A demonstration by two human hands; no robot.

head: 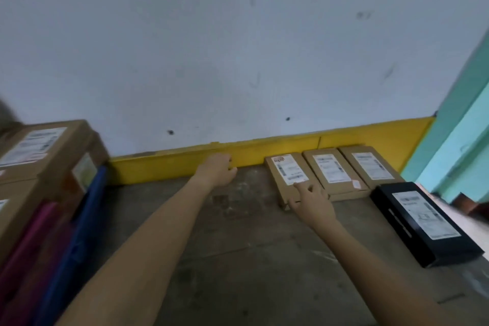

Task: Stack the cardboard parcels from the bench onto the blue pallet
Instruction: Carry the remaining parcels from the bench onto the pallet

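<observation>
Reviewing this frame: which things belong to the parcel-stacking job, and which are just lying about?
Job: left parcel, touched by the right hand; middle parcel; right parcel; bench; stacked parcels; blue pallet.
Lying about: black box (labelled, so maybe a parcel too); pink panel; yellow strip.

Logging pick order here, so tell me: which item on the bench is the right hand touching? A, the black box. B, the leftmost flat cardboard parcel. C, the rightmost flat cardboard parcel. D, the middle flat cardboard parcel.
B: the right hand has its fingers on the near end of the leftmost flat cardboard parcel, apart from the black box.
</observation>
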